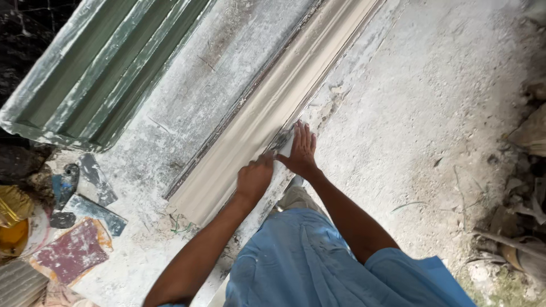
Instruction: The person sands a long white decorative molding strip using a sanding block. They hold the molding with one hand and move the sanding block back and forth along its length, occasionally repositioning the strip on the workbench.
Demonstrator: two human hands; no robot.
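A long pale plaster moulding [267,108] lies diagonally on a dusty white work surface [170,125], running from lower left to upper right. My left hand [254,177] presses on the moulding's near end, its fingers curled against the right edge. My right hand [300,151] lies flat with fingers stretched out beside that edge, touching the moulding and a small grey scraper [281,140] partly hidden between the two hands. I cannot tell which hand holds the scraper.
A green ribbed mould [102,62] lies at the upper left. Scraper blades [94,193], a red-stained board [71,250] and a yellow tub [12,224] sit at the left. Rubble and debris [523,187] line the right edge of the plaster-covered floor [432,113].
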